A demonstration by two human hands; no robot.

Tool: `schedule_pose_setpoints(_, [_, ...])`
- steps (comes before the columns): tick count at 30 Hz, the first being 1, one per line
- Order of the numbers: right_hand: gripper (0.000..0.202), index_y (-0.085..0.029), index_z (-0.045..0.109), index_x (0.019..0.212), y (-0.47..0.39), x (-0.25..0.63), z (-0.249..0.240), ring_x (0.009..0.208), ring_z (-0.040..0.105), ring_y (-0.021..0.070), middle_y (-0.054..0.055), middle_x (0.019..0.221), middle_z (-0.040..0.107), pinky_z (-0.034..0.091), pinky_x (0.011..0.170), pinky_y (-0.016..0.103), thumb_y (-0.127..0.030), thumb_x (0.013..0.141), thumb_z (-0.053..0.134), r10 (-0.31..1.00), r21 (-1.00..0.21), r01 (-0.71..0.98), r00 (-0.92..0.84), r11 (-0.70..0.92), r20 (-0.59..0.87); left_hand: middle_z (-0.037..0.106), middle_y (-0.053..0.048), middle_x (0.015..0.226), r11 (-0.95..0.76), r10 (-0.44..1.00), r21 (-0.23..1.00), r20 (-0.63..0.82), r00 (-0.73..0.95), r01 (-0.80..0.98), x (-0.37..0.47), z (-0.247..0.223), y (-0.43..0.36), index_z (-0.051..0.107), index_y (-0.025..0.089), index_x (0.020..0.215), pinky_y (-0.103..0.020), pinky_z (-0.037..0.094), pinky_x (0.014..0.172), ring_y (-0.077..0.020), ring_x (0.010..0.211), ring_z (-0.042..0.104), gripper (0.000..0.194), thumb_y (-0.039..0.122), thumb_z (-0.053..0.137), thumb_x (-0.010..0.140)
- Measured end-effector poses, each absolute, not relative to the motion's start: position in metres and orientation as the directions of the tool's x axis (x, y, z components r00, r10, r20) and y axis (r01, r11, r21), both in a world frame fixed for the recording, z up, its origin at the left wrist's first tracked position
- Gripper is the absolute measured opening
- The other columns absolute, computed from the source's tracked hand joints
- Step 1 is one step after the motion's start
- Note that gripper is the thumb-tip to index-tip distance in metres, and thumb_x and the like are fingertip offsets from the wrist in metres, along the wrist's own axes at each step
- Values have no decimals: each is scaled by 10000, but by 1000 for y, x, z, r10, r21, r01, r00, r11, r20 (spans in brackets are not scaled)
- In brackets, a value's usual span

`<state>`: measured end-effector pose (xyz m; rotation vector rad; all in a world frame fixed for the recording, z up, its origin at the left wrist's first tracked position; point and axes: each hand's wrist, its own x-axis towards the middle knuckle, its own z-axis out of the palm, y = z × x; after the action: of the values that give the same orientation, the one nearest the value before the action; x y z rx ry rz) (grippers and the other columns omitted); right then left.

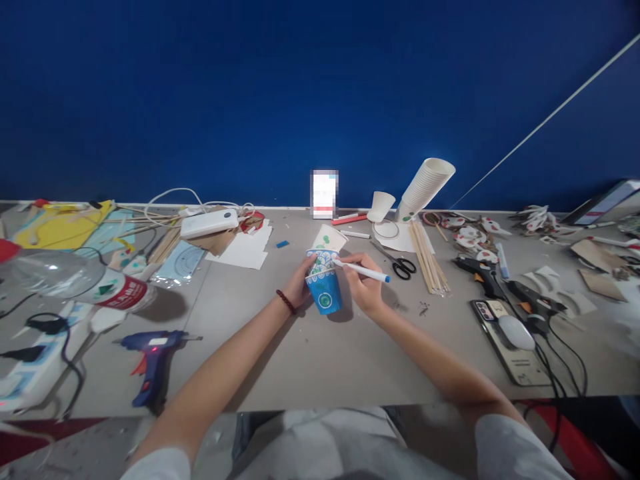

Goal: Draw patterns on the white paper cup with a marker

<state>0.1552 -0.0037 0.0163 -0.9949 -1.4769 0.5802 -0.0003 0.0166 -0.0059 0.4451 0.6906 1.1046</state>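
Note:
My left hand (300, 285) is closed around the side of a paper cup (325, 290) coloured blue, with white scallop lines near its upper end and a round green mark. A whiter paper cup (329, 238) with green marks sticks out of its far end, so the two look nested. In my right hand (364, 285) is a white marker (367, 271) with a blue end, its tip at the scalloped band. Behind the cups lies a small blue marker cap (283, 244).
Scissors (403, 268), wooden sticks (427, 260) and a leaning stack of paper cups (425, 190) are at right. Glue guns (155, 353) lie at both sides. A plastic bottle (85, 280) and power strip (45, 360) are left. A phone (510, 347) lies right.

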Motion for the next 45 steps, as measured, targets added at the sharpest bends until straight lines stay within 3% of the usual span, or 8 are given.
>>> schedule_pose_setpoints(6, [79, -224, 678, 855, -3, 154, 18, 846, 755, 245, 56, 848, 760, 576, 743, 365, -252, 890, 612, 822, -818, 199, 89, 539, 563, 762, -56, 1038, 304, 953, 680, -218, 212, -667, 2, -8, 18, 692, 172, 1047, -315, 515, 913, -212, 965, 712, 309, 356, 755, 808])
schedule_pose_setpoints(12, [116, -226, 679, 864, -4, 154, 20, 823, 749, 239, 64, 857, 769, 588, 743, 379, -300, 901, 599, 828, -817, 236, 74, 526, 555, 770, -83, 968, 352, 936, 657, -251, 247, -667, 2, -6, 19, 717, 138, 980, -345, 510, 947, -243, 977, 716, 260, 355, 700, 836])
schedule_pose_setpoints(16, [121, -226, 681, 869, -4, 154, 20, 814, 749, 239, 69, 862, 767, 594, 754, 389, -303, 905, 595, 828, -811, 237, 47, 535, 559, 773, -84, 947, 379, 925, 653, -259, 276, -656, 1, -3, 18, 731, 132, 980, -360, 525, 919, -255, 953, 720, 300, 397, 672, 851])
schedule_pose_setpoints(22, [123, -232, 684, 880, -3, 155, 20, 825, 742, 237, 65, 869, 764, 594, 762, 392, -312, 908, 595, 832, -810, 248, 24, 532, 554, 767, -58, 943, 329, 943, 689, -209, 257, -646, 0, -3, 14, 718, 158, 1017, -316, 510, 910, -219, 932, 718, 274, 287, 774, 782])
schedule_pose_setpoints(45, [106, -223, 707, 871, -1, 154, 24, 782, 717, 211, 48, 849, 760, 581, 764, 368, -256, 877, 606, 814, -769, 351, 31, 535, 580, 756, -57, 969, 322, 945, 705, -202, 255, -632, 1, -3, 14, 705, 154, 1038, -291, 529, 778, -189, 845, 706, 356, 336, 816, 753])
